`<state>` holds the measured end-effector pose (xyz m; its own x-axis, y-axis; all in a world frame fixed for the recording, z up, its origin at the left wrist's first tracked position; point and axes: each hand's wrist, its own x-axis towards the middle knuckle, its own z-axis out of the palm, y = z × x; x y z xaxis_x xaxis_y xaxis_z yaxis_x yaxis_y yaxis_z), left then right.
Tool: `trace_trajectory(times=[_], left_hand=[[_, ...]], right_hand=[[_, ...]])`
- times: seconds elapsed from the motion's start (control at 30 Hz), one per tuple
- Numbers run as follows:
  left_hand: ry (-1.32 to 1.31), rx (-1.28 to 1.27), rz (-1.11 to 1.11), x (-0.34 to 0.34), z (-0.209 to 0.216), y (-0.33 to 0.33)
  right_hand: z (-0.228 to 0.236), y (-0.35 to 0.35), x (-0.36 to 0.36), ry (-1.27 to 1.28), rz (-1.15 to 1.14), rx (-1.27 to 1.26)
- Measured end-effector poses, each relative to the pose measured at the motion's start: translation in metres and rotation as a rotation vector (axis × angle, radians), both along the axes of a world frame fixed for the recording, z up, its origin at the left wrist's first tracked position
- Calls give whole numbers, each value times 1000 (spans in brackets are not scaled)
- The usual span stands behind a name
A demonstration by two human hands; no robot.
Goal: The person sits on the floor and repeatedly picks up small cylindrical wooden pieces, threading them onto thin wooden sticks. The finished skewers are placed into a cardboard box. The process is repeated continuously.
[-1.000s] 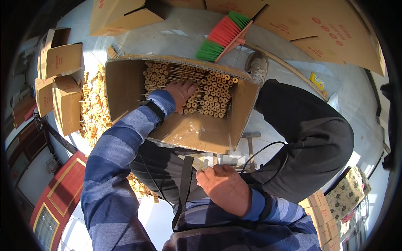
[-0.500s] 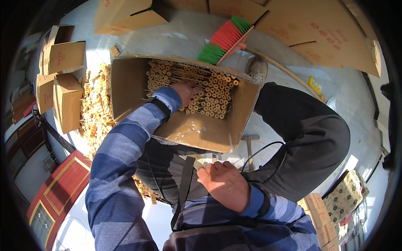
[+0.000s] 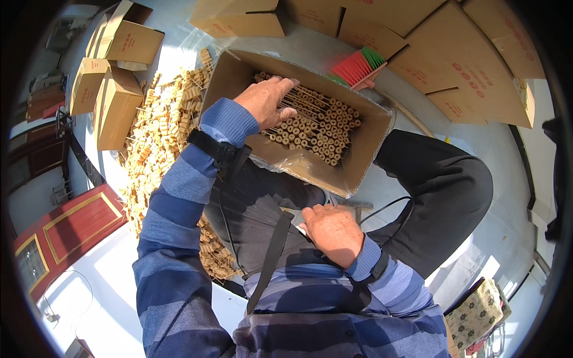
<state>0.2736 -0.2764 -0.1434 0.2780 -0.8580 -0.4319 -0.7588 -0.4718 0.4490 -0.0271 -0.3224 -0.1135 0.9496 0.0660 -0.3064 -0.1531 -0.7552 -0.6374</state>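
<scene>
An open cardboard box [image 3: 362, 168] stands before me, tilted in the view. Packed inside are rows of tan, ring-shaped pieces [image 3: 334, 128] threaded on thin sticks, their round ends facing me. My left hand [image 3: 267, 102] reaches over the box's left part, above the sticks; its thumb and fingers are apart and I see nothing gripped. Close to my lap, my right hand [image 3: 334, 234] is curled, its fingertips turned under and hidden. A black strap [image 3: 271, 262] hangs just left of it.
A big heap of similar stick pieces [image 3: 164, 128] lies on the floor left of the box. Several cardboard cartons [image 3: 119, 110] stand at the far left, with more flattened ones [image 3: 459, 71] at the far right. Behind the box lies a red-and-green broom [image 3: 358, 67].
My left hand has drawn up and back from the middle of the rows toward the box's left side, its fingers now spread. The whole view has turned, shifting the box rightward. My right hand stays curled.
</scene>
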Motion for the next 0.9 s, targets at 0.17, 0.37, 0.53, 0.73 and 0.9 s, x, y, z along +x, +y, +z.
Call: trace_trajectory(times=[0.17,0.37,0.53,0.73,0.9], left_hand=[[-154,-361,416,6,88,183],[-120,-235,1379,-94,30,441],[351,-234,1926,-246,-130,520],[666,-218,2075,-305,-257,462],[1340,-614,2537,-270,-306,418]], right_hand=[[-17,6,-2,4,117,-107],[-18,20,-1,70,287,-152],[-4,28,-2,38,282,-129],[2,32,-5,77,286,-184],[-1,33,-7,144,257,-194]])
